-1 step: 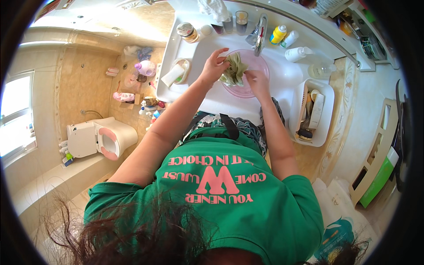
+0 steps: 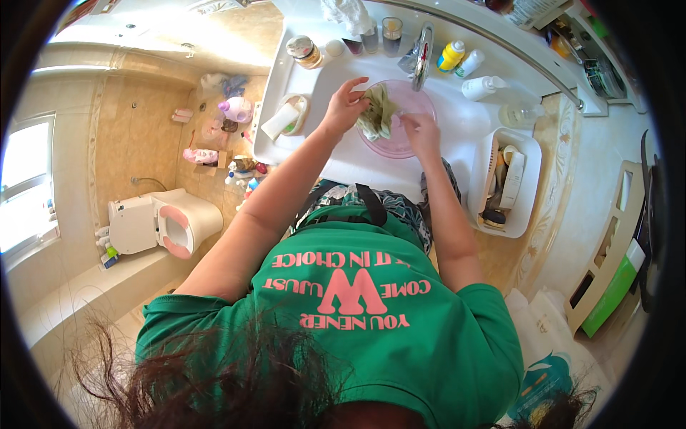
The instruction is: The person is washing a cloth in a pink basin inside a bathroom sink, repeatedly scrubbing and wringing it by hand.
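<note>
A crumpled pale green cloth (image 2: 379, 111) hangs over the left part of a translucent pink basin (image 2: 418, 107) in the white sink. My left hand (image 2: 348, 107) grips its upper left side, the outer fingers lifted off it. Just right of the cloth is my right hand (image 2: 420, 130), its bent fingertips pointing toward the cloth over the basin. Those fingertips are blurred, so whether they pinch anything does not show. Behind the basin rises the chrome faucet (image 2: 423, 57).
On the left ledge sits a soap dish (image 2: 294, 118) below a lidded jar (image 2: 304, 51). A glass (image 2: 391, 36) stands behind the basin. At right are a yellow bottle (image 2: 450, 56), a white pump bottle (image 2: 482, 87) and a white basket (image 2: 525, 189) of toiletries.
My right hand has moved slightly right and down, away from the cloth. The cloth now hangs narrower and more folded, while my left hand stays in place.
</note>
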### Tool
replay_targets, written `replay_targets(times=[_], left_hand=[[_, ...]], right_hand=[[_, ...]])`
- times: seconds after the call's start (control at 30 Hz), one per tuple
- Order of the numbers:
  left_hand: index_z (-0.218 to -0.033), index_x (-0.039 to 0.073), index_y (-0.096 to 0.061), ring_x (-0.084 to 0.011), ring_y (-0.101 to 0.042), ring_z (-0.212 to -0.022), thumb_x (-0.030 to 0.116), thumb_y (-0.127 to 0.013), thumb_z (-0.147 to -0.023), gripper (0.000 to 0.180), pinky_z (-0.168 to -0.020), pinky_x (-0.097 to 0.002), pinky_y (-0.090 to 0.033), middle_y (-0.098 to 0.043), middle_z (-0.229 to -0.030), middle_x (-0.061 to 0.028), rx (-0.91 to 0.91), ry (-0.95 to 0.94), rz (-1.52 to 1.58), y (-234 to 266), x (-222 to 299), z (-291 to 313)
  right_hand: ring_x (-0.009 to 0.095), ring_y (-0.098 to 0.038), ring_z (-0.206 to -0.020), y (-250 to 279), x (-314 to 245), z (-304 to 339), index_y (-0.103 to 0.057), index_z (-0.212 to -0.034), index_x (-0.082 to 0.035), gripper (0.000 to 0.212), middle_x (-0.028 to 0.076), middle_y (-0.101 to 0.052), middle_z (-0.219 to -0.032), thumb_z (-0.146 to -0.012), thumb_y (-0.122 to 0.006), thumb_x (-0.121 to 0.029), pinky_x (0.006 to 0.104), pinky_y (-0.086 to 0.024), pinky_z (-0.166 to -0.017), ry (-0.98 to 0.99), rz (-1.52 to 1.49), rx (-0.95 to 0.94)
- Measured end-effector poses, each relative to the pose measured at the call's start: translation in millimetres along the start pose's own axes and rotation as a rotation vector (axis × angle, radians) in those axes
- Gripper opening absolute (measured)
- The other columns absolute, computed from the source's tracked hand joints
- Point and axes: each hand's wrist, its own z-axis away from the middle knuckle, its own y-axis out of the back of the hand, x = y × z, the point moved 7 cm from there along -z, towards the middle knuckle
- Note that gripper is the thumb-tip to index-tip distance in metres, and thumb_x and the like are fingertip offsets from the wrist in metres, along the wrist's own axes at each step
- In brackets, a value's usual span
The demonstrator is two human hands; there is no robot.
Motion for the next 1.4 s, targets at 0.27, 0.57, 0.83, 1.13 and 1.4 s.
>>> replay_targets(times=[0.27,0.57,0.83,1.13,1.4], left_hand=[[-0.104,-0.003,-0.052,-0.0156,-0.053,-0.096,-0.004,-0.048,-0.075,0.029,-0.082,-0.0254,-0.042,-0.057,-0.103,-0.0098,-0.093,-0.041,-0.130,-20,13,2],[-0.100,0.008,-0.055,-0.0278,-0.056,-0.079,0.006,-0.058,-0.065,0.035,-0.075,-0.0357,-0.044,-0.055,-0.084,-0.0112,0.062,-0.313,-0.929,12,13,10],[-0.104,0.009,-0.050,-0.0330,-0.055,-0.081,0.010,-0.052,-0.069,0.035,-0.073,-0.0402,-0.043,-0.052,-0.095,-0.0138,0.247,0.066,-1.313,17,7,12],[-0.112,0.006,-0.045,-0.0324,-0.049,-0.098,0.012,-0.060,-0.068,0.048,-0.083,-0.0383,-0.039,-0.049,-0.108,-0.0162,-0.154,-0.206,-0.966,-20,-42,-2],[-0.101,0.003,-0.055,-0.0269,-0.056,-0.089,0.020,-0.058,-0.074,0.032,-0.078,-0.0355,-0.044,-0.057,-0.099,-0.0143,-0.239,-0.053,-0.973,-8,-73,11]], right_hand=[[0.025,-0.055,-0.071,-32,19,2,-0.056,-0.094,-0.001,0.030,0.012,-0.057,-0.080,-0.070,-0.064,-0.018,0.0323,-0.045,-0.066,0.053,-0.127,0.013],[0.024,-0.056,-0.066,21,12,0,-0.059,-0.089,-0.004,0.017,0.011,-0.057,-0.079,-0.073,-0.054,-0.006,0.0304,-0.044,-0.061,0.044,0.110,0.225],[0.019,-0.058,-0.069,72,-44,13,-0.054,-0.093,-0.002,0.019,0.010,-0.059,-0.082,-0.076,-0.047,0.002,0.0273,-0.046,-0.060,0.015,0.034,0.380],[0.024,-0.056,-0.058,50,10,12,-0.056,-0.089,-0.004,0.018,0.013,-0.058,-0.071,-0.073,-0.049,0.000,0.0292,-0.045,-0.056,0.026,0.090,0.221],[0.040,-0.032,-0.113,-43,104,2,-0.043,-0.119,-0.019,0.045,0.016,-0.026,-0.130,-0.076,-0.052,-0.015,0.0419,-0.033,-0.092,-0.088,0.519,-0.283]])
